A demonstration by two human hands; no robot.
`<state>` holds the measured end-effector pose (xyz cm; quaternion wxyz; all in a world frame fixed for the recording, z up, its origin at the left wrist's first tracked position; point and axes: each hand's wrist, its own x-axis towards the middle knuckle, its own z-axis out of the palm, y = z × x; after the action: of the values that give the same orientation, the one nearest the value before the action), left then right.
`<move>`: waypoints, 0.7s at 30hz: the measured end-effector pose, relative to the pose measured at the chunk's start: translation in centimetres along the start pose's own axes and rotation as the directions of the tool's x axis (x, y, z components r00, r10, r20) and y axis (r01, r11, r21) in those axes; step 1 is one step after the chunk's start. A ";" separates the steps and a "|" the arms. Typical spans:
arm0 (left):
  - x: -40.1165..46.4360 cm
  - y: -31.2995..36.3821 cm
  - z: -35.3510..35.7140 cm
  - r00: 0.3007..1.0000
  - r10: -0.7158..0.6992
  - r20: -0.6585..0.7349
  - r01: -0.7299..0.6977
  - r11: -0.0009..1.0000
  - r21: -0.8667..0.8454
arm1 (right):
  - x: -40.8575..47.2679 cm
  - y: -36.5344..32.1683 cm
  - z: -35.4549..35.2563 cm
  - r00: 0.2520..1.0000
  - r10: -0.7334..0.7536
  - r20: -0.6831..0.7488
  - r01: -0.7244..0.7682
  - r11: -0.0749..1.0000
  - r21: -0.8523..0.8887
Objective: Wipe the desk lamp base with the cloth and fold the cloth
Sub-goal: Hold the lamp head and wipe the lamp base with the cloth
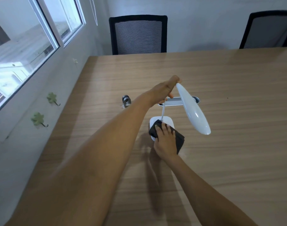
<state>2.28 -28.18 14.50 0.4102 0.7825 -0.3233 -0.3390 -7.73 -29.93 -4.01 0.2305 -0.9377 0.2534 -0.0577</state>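
A white desk lamp stands mid-table. Its flat white base is partly covered by a dark grey cloth. My right hand lies flat on the cloth, fingers spread, pressing it onto the base. My left hand is closed around the top of the thin lamp stem, where it meets the long white lamp head. The head slants down to the right above the table.
The wooden table fills the view. A cable grommet slot and a small metal clip lie behind the lamp. Two black mesh chairs stand at the far edge. A wall with windows runs along the left.
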 end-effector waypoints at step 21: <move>0.4 0.0 -0.4 1.000 -0.011 0.029 0.011 1.000 -0.007 | -1.2 1.2 -0.1 0.981 -0.194 -0.001 0.190 0.963 0.191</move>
<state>2.82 -28.28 14.60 0.4061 0.7778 -0.3238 -0.3539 -9.34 -30.27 -4.44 0.3144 -0.9321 0.1527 -0.0954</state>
